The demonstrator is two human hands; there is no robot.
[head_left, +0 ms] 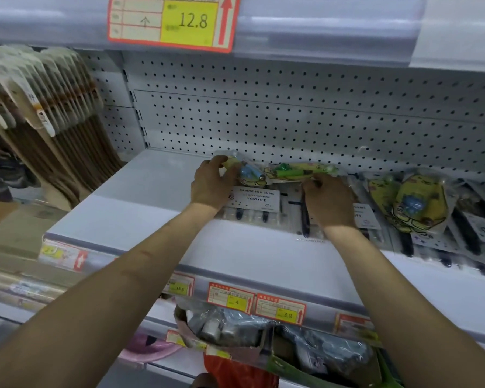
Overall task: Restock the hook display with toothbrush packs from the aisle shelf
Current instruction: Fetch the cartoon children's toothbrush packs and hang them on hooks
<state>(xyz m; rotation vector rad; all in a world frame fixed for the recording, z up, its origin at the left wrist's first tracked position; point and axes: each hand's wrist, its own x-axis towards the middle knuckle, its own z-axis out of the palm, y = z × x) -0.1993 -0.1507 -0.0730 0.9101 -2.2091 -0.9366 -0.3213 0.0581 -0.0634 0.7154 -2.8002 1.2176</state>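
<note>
Both hands reach onto the shelf (140, 208) near the centre of view: the left hand (212, 182) curls round the left end of a yellow blue pack (248, 173), thumb over its top edge, and the right hand (331, 203) clasps the right end of a yellow green pack (294, 170), its fingertips mostly hidden behind its own back. The two packs lie end to end, touching, against the foot of the pegboard (291, 116). Under them and under both hands lie clear toothbrush packs (256, 200), flat on the shelf with dark handles showing through; one label reads "CARING FOR GUMS". More of these run toward 3 o'clock, overlapped and blurred, with a third pack (412, 203), yellow, lying on top. At 6 o'clock, below the shelf edge, an open bag (276, 365) holds plastic-wrapped goods too creased to make out, and the frame cuts it off. At 12 o'clock a price tag (177, 21) reads 12.8, its top cut off. At 9 to 10 o'clock brown packs (48, 107) hang in a tight, blurred row.
</note>
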